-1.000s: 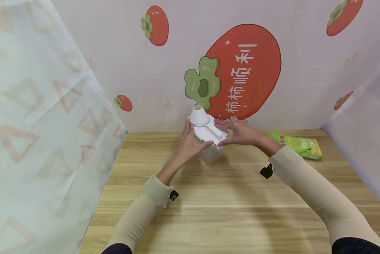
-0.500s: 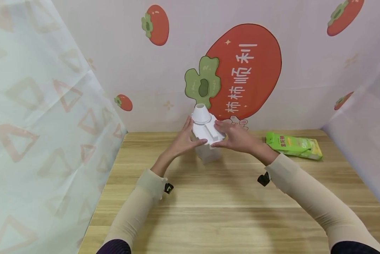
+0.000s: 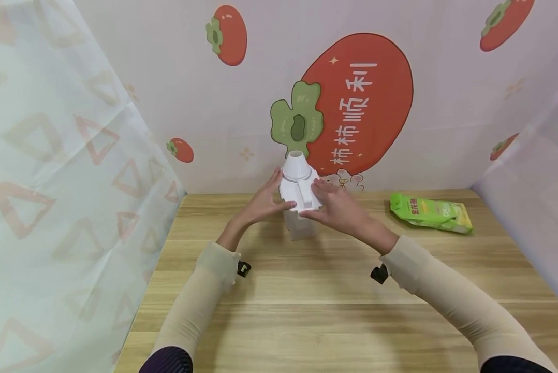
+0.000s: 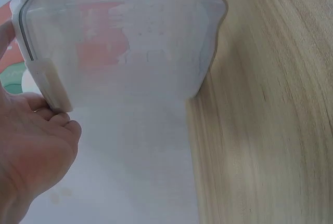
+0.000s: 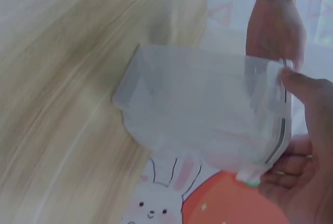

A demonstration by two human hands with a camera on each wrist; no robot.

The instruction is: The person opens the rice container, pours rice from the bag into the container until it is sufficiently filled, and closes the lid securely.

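A translucent plastic storage container (image 4: 151, 42) stands upright at the back of the wooden table. On top sits its white lid (image 3: 294, 192), which carries a cone-shaped white piece (image 3: 296, 166) and a raised bar. My left hand (image 3: 265, 202) grips the lid's left edge, thumb at the front. From the right, my right hand (image 3: 337, 207) holds the opposite edge, its fingers on top and its thumb (image 5: 299, 83) near the front side clip. In the left wrist view, fingers curl at another side clip (image 4: 49, 83). The container's walls show the printed backdrop through them.
A green and yellow bag (image 3: 430, 213) lies on the table (image 3: 307, 311) to the right. Close behind the container rises a backdrop (image 3: 241, 114) printed with persimmons. Further printed sheets (image 3: 74, 207) hang at both sides.
The container and lid have turned, so the bar now points more towards me. Both hands stay on the lid; the right has shifted left and slightly down.
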